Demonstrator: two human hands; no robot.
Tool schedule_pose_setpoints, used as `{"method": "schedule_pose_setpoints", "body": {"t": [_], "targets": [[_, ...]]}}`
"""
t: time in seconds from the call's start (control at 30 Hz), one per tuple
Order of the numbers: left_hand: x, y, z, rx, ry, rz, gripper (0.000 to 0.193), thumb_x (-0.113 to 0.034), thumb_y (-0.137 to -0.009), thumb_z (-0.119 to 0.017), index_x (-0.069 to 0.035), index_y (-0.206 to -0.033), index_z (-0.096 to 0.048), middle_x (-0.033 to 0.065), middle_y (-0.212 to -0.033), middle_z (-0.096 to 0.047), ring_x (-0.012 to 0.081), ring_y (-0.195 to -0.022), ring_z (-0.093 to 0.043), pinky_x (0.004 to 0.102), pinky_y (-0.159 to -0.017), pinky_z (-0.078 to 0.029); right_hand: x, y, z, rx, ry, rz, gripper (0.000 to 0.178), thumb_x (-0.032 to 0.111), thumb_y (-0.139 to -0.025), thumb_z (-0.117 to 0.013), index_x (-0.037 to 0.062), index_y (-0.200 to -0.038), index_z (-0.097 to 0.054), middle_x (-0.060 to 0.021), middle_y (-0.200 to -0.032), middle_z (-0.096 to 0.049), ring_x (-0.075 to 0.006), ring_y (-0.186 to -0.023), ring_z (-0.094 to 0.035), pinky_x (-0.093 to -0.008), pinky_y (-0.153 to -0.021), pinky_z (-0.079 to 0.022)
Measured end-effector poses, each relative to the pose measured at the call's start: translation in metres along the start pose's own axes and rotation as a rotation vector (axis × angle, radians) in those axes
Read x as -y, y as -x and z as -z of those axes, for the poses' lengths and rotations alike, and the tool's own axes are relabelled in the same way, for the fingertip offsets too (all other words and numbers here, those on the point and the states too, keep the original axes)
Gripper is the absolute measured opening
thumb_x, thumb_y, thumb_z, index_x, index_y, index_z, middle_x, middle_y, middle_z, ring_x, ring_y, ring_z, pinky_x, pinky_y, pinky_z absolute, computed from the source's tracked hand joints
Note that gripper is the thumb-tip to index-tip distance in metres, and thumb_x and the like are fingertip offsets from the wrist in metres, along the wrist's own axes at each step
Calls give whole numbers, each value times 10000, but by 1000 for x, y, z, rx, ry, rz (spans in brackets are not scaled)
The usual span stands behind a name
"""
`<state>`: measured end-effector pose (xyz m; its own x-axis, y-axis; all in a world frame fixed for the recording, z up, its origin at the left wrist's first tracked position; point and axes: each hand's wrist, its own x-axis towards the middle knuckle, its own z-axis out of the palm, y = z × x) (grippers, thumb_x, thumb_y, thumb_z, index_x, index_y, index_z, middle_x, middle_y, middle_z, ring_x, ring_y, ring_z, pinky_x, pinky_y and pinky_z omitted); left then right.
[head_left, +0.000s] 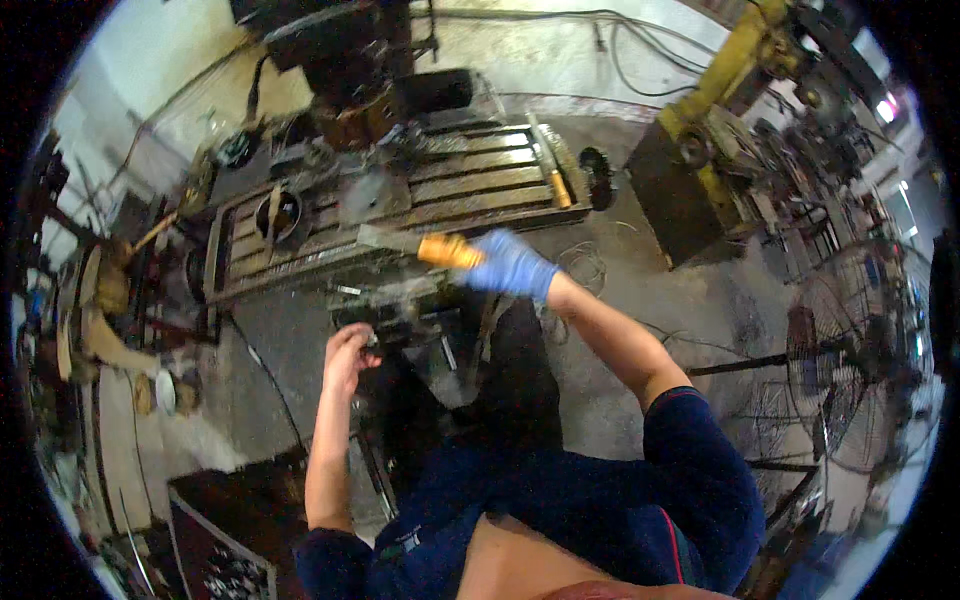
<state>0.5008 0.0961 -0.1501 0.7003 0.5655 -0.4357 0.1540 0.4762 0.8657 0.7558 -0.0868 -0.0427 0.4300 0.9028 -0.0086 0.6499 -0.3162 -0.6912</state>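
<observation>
By the slotted table (465,190) edge, right hand (512,265) tight round yellow-handled tool (448,251), floor (705,305) rightward, left hand (347,350) grip unclear.

The blue-gloved right hand (512,266) is gripping out front, forearm (618,340) slanting inward; the bare left hand (347,352) is curling lower down.

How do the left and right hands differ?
The right hand wears a blue glove; the left hand is bare. The right hand grips a yellow-handled tool; any object in the left hand is too blurred to identify. The left hand sits lower in view than the right hand. Both forearms are bare.
</observation>
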Motion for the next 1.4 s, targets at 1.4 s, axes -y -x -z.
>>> {"method": "schedule_pose_setpoints", "body": {"t": [1.4], "targets": [[-153,-197,-96,-599,-1300,-743,316,-256,-751,-630,-34,-957,-537,156,-787,-627,335,-716,-617,433,-639,-491,-91,99,92,-456,128,-216,230,193,-745,-678,-19,-829,-648,-83,-646,-626,-93,-605,-547,-262,-568,-454]]}}
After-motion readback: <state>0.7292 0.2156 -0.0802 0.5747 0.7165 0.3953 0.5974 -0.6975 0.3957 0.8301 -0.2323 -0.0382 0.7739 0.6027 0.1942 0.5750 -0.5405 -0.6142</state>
